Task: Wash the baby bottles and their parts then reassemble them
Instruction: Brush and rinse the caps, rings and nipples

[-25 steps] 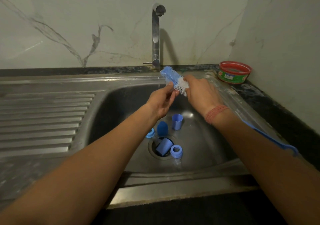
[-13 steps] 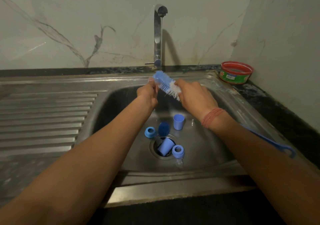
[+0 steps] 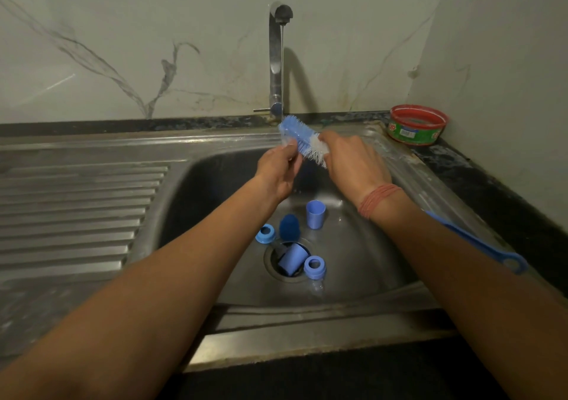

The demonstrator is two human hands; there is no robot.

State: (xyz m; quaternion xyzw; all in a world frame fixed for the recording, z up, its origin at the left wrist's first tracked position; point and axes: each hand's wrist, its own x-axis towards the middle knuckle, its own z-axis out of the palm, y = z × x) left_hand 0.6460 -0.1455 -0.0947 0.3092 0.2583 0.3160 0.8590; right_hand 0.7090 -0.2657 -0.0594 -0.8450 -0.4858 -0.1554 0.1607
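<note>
Left hand point(image 3: 278, 169) lower beside brush point(image 3: 302, 143)

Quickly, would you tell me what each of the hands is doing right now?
Left hand: fingers curled at the bottle brush; what it holds cannot be told.
Right hand: grips the brush.

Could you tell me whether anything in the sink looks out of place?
One light blue plastic cap lies tipped on its side across the round drain opening, partly covering it. The other small blue parts simply rest on the steel basin floor.
</note>
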